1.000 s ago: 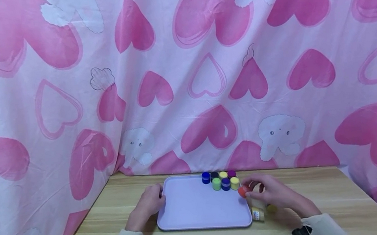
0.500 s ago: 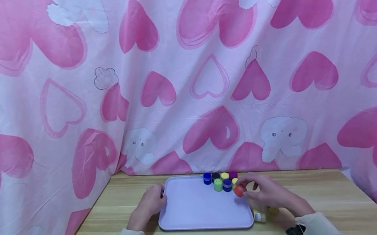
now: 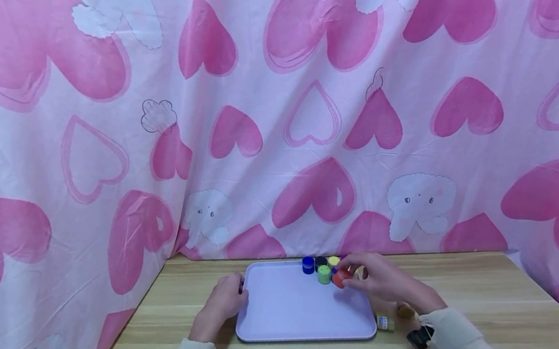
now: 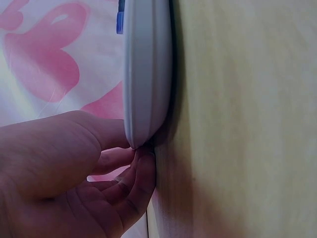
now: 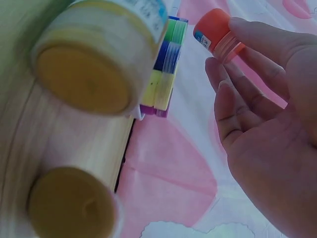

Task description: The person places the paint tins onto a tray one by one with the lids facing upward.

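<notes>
Over tray's (image 3: 278,322) far-right corner, right fingers (image 5: 233,99) pinching orange pot (image 3: 339,278), left fingers (image 4: 136,183) gripping rim.

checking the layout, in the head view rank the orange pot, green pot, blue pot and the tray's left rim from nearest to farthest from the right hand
1. orange pot: pinched in the right hand, above the tray's far right part.
2. green pot: just left of the orange one, on the tray.
3. blue pot: farther left, in the back row.
4. tray's left rim: across the tray, held by the left hand.
</notes>
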